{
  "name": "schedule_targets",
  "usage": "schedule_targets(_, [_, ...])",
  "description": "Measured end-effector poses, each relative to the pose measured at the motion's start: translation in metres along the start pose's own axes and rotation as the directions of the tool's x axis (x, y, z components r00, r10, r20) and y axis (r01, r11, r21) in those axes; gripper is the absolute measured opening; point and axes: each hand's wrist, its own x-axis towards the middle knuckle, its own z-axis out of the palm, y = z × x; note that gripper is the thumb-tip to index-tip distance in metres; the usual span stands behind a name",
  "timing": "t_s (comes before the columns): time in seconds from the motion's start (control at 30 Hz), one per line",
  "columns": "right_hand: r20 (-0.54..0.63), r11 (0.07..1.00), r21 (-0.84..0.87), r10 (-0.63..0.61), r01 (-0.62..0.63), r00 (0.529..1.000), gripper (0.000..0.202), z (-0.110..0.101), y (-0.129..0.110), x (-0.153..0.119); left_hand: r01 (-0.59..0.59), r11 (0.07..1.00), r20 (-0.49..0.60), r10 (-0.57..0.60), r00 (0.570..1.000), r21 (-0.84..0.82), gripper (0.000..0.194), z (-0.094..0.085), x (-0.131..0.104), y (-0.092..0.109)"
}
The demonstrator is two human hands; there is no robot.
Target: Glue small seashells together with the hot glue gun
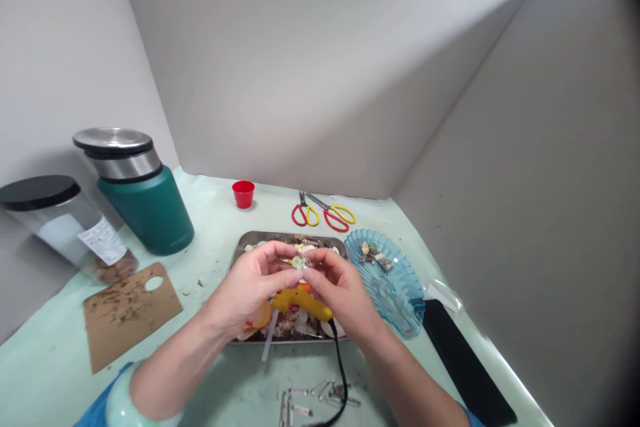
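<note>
My left hand (250, 287) and my right hand (345, 287) meet above a metal tray (290, 342), fingertips closed together. Between them they pinch a small pale green piece (299, 262), too small to identify, with something thin at its upper edge. Under my hands a yellow glue gun (307, 303) lies across the tray, its black cord (342, 367) running toward me. A translucent glue stick (271, 335) slants over the tray's front rim. Shells and small fragments fill the tray, partly hidden by my hands.
At right sit a blue shell-shaped plate (395, 280) with small pieces and a black strip (465, 360). Two scissors (305, 213) and a red cup (243, 195) stand behind. Left are a green flask (150, 207), a jar (75, 233) and brown board (130, 320); wire-like bits (300, 400) lie in front.
</note>
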Motion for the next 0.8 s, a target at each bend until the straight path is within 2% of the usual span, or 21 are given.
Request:
schedule_targets(0.13, [-0.053, 0.943, -0.311, -0.141, 0.118, 0.989, 0.022, -0.007, -0.006, 0.0, -0.041, 0.993, -0.083, 0.051, 0.995, 0.114, 0.025, 0.0, 0.002, -0.001])
schedule_targets(0.27, [-0.072, 0.836, -0.485, -0.329, 0.255, 0.942, 0.014, -0.01, -0.009, 0.0, -0.099, 0.915, -0.154, 0.171, 0.973, 0.39, 0.026, 0.002, 0.002, -0.005])
schedule_targets(0.4, [-0.053, 0.787, -0.539, -0.389, 0.301, 0.92, 0.009, -0.009, -0.008, 0.001, -0.182, 0.799, -0.105, 0.291, 0.951, 0.573, 0.025, 0.004, -0.003, -0.005])
schedule_targets(0.63, [0.052, 0.679, -0.65, -0.409, 0.342, 0.911, 0.011, -0.012, -0.01, 0.0, -0.307, 0.667, 0.055, 0.37, 0.927, 0.679, 0.028, 0.005, -0.005, -0.006])
schedule_targets(0.8, [0.098, 0.564, -0.735, -0.46, 0.376, 0.882, 0.012, -0.02, -0.011, 0.001, -0.325, 0.622, 0.052, 0.415, 0.908, 0.712, 0.031, 0.003, -0.005, -0.009])
